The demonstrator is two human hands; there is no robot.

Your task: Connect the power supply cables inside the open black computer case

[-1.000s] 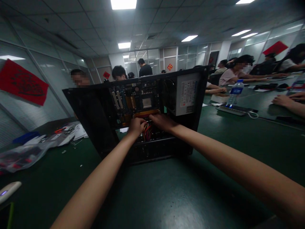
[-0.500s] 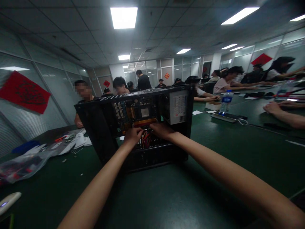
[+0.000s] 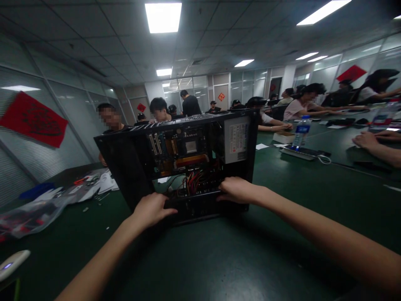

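Observation:
A black computer case [image 3: 200, 209] stands open-sided on the green table. Inside it show a motherboard [image 3: 172, 146], a power supply [image 3: 236, 140] at the upper right and a bundle of coloured cables [image 3: 194, 182] low in the middle. My left hand [image 3: 153, 209] grips the case's near lower rail on its left part, thumb in front and fingertips over the edge. Farther right along that rail, my right hand [image 3: 236, 190] holds it too, its fingers hooked over the inner side and partly hidden.
Papers [image 3: 108, 182] and a clear plastic bag [image 3: 31, 217] lie on the left. A white mouse-like device [image 3: 14, 264] is at the lower left. A water bottle [image 3: 302, 131] stands on a tray-like device [image 3: 297, 154] at right. Several people sit around the table.
Both hands have left the cables and the slots inside the case and come down to its near lower rail, moving apart. The view has shifted slightly.

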